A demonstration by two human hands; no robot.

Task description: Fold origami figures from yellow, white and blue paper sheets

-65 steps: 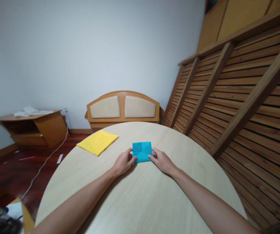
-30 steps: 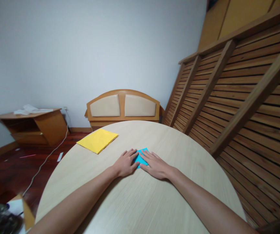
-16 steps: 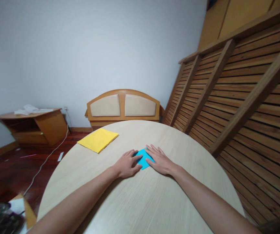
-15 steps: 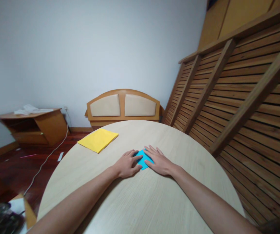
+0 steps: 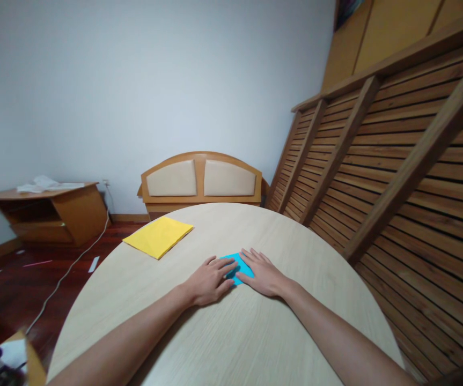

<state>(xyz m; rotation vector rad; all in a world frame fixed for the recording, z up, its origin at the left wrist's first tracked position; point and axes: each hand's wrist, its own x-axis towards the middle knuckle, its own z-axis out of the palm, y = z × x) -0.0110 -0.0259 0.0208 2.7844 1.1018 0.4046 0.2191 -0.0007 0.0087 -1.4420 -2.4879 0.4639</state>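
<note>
A small folded blue paper (image 5: 239, 268) lies on the round light-wood table (image 5: 231, 332). Both of my hands rest flat on top of it, so only a strip of blue shows between them. My left hand (image 5: 211, 280) covers its left part with fingers spread. My right hand (image 5: 261, 272) presses its right part, fingers pointing away from me. Neither hand grips the paper. A yellow paper sheet (image 5: 157, 236) lies flat farther off to the left, untouched.
Behind the table stands a wooden headboard with padded panels (image 5: 201, 179). A slatted wooden frame (image 5: 392, 161) leans along the right. A low wooden cabinet (image 5: 46, 212) sits at the left wall, a cable (image 5: 70, 268) trailing over the dark floor.
The blue paper lay open as a rectangle with my fingertips at its near corners. It is now smaller and my flat palms lie on it. The camera has tilted slightly.
</note>
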